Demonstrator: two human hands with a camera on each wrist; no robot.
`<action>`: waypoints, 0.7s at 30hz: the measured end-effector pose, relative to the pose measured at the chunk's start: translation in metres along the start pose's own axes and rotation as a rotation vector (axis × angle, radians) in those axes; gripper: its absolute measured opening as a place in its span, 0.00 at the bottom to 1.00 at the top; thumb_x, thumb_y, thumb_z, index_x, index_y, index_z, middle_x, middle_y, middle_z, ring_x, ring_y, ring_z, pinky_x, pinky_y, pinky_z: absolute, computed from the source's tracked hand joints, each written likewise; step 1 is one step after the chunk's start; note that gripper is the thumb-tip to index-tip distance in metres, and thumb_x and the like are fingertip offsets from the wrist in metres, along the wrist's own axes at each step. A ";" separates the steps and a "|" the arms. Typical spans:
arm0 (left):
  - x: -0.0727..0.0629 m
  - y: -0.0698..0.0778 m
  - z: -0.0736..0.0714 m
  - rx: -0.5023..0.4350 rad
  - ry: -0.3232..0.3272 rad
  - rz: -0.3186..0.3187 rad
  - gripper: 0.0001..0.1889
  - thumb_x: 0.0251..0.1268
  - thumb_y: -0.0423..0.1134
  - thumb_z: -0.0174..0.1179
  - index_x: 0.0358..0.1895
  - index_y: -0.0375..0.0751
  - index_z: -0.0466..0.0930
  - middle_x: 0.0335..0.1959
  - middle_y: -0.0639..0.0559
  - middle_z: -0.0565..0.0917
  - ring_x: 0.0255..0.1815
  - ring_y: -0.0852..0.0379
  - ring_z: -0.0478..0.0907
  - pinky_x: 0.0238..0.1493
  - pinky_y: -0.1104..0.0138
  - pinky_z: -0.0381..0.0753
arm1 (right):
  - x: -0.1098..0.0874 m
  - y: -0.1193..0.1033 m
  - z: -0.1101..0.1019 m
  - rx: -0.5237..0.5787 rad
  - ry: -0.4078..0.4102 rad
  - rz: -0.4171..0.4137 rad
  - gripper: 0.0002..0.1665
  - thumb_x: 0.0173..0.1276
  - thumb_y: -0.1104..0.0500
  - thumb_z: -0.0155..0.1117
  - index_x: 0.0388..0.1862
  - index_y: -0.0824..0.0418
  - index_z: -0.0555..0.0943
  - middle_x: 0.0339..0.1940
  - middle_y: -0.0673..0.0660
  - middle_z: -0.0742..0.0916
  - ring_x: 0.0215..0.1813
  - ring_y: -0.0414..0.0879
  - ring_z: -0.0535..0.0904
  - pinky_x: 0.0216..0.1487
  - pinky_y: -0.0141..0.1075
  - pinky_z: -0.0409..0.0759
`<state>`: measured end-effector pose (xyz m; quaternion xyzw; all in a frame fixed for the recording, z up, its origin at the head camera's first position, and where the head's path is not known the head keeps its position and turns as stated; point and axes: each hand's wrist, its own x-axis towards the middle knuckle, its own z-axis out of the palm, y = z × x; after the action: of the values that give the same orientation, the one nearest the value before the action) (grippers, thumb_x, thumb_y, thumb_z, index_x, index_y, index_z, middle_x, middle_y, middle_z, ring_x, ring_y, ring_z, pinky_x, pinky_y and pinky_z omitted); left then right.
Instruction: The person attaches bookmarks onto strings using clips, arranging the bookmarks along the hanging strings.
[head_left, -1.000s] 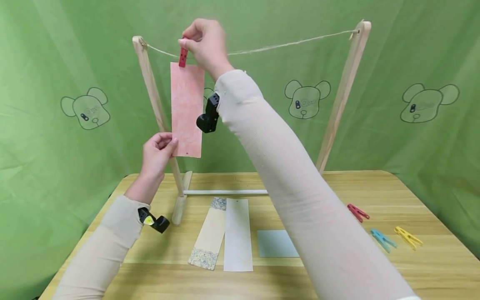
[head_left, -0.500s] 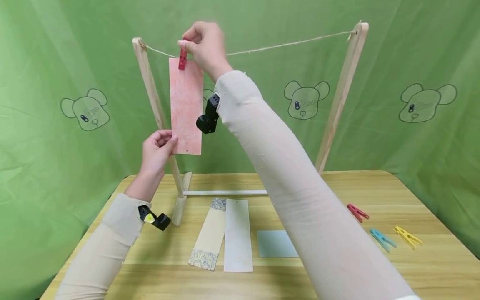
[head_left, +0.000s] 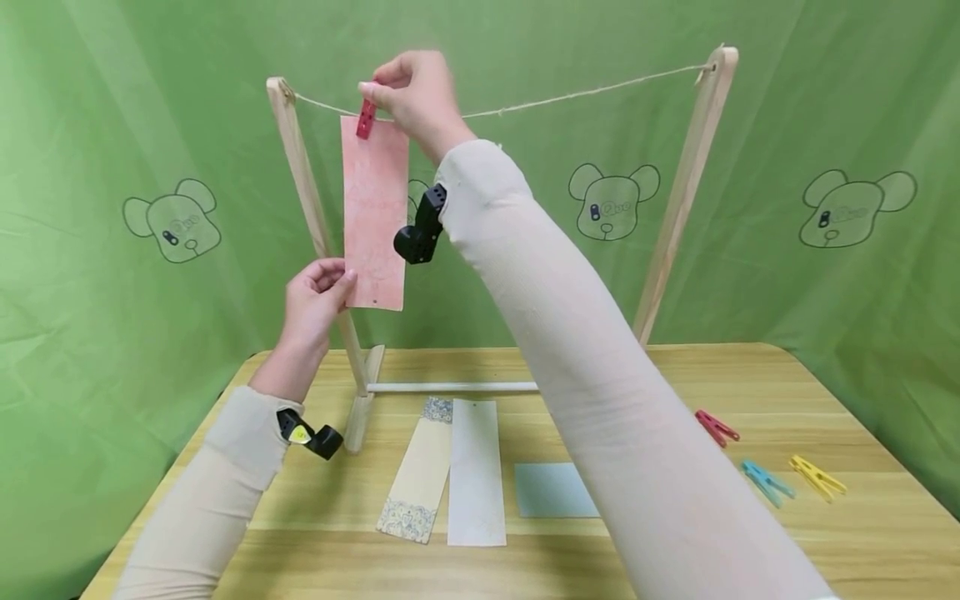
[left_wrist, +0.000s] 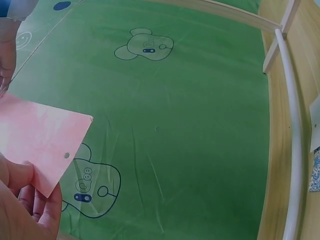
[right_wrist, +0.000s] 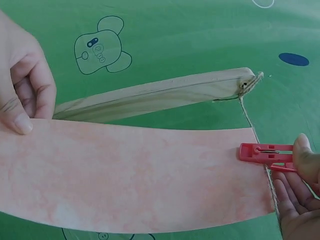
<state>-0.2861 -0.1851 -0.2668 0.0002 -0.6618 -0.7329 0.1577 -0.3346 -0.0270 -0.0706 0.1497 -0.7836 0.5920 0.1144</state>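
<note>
A pink paper strip (head_left: 375, 208) hangs upright at the left part of a string (head_left: 570, 96). My right hand (head_left: 420, 96) pinches a red clothespin (right_wrist: 265, 154) by its handle ends. The clothespin's jaws sit over the strip's top edge, where the string runs. Low on the strip's left edge, my left hand (head_left: 315, 296) pinches the paper between thumb and fingers. A small punched hole (left_wrist: 67, 155) shows near the strip's bottom end in the left wrist view.
A wooden frame (head_left: 686, 192) carries the string. On the table (head_left: 300, 533) lie a patterned cream strip (head_left: 422, 471), a white strip (head_left: 476, 475) and a blue card (head_left: 555, 490). Red (head_left: 717, 427), blue (head_left: 767, 481) and yellow clothespins (head_left: 817, 477) lie at the right.
The pink strip has risen slightly, so its top edge now meets the string and sits deeper in the clothespin. Both hands keep their grips; the right hand has dipped slightly.
</note>
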 end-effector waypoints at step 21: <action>0.001 -0.006 0.002 -0.004 -0.054 -0.039 0.07 0.64 0.29 0.58 0.35 0.47 0.75 0.28 0.59 0.78 0.28 0.66 0.73 0.31 0.78 0.75 | -0.010 0.000 -0.013 0.087 -0.047 0.126 0.30 0.59 0.50 0.69 0.61 0.53 0.74 0.60 0.46 0.78 0.63 0.35 0.70 0.65 0.26 0.64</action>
<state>-0.2886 -0.1833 -0.2722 -0.0068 -0.6644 -0.7367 0.1256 -0.3255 -0.0132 -0.0701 0.1187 -0.7675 0.6278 0.0520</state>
